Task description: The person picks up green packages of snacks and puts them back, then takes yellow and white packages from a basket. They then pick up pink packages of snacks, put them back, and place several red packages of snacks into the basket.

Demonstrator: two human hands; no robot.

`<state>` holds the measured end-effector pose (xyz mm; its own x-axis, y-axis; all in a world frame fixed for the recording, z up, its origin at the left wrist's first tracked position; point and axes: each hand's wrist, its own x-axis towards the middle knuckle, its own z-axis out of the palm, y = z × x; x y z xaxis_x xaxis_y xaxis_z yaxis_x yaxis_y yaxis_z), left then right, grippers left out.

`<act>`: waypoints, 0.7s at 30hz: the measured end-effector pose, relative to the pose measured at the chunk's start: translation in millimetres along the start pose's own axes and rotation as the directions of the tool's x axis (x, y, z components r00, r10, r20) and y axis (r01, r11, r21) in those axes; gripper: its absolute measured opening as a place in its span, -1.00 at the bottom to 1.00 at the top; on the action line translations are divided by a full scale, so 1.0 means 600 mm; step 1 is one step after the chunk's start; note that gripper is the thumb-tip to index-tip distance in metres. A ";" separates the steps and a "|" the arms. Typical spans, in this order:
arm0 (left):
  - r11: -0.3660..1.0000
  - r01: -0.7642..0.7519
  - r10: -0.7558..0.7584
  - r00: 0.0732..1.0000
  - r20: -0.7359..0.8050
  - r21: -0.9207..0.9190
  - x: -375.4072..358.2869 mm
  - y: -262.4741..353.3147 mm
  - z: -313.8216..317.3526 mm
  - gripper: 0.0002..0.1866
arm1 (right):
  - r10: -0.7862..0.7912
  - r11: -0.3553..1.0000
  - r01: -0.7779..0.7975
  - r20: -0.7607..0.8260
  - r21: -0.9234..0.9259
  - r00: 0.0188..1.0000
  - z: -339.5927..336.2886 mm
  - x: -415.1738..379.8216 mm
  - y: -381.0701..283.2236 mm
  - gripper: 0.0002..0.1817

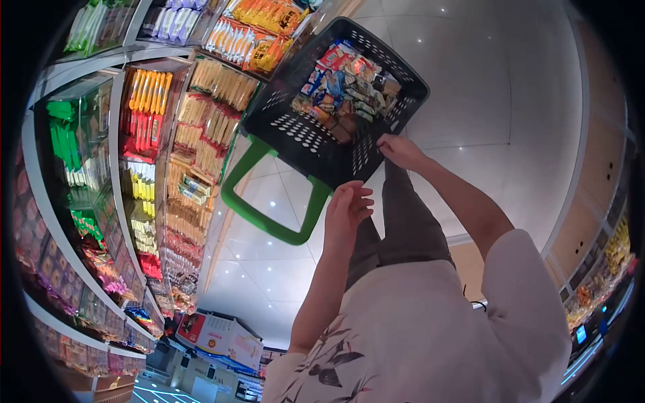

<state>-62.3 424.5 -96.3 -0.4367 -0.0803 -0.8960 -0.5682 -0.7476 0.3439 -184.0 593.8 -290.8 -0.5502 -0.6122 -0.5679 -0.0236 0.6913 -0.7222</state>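
A dark shopping basket (299, 138) with perforated sides and a green handle (259, 218) hangs or stands tilted in front of me, many small wrapped snacks (353, 84) inside. On the basket's near rim, my right hand (402, 152) has its fingers closed. My left hand (346, 209) is beside the lower corner of the basket, near the green handle, its fingers loosely curled and apart with nothing between them. The handle swings out to the left, away from both hands.
Shelves (117, 127) with compartments of packaged snacks curve along the left side. Glossy pale floor tiles (463, 87) lie beyond the basket. A white and red display box (218, 339) is at the lower left. More goods (591, 289) line the far right.
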 end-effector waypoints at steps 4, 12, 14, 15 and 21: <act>0.973 -0.028 0.020 0.999 -0.038 -0.228 0.179 -0.013 0.019 -0.62 | 0.046 0.988 -0.059 -0.092 -0.142 0.995 -0.052 0.142 0.058 -0.73; 0.889 -0.188 0.237 0.969 -0.068 0.418 0.696 -0.039 -0.091 -0.69 | 0.117 0.993 -0.102 -0.281 0.067 0.952 -0.065 0.461 0.148 -0.39; 0.764 -0.484 0.561 0.825 -0.069 0.427 0.832 -0.053 -0.130 -0.74 | 0.079 0.996 -0.059 -0.326 0.071 0.942 -0.042 0.528 0.176 -0.30; 0.882 -0.357 0.427 0.882 -0.200 0.309 0.828 -0.017 -0.114 -0.70 | 0.092 0.995 -0.079 -0.307 0.053 0.947 -0.037 0.543 0.173 -0.26; 0.805 -0.278 0.474 0.832 -0.287 0.523 0.909 0.055 -0.119 -0.38 | 0.097 0.994 -0.108 -0.279 -0.022 0.955 -0.020 0.608 0.164 -0.12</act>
<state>-269.4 308.8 -593.8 -0.4325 -0.6110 -0.6630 -0.7010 -0.2346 0.6735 -397.1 443.4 -564.0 -0.7607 -0.4106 -0.5027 0.0171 0.7615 -0.6479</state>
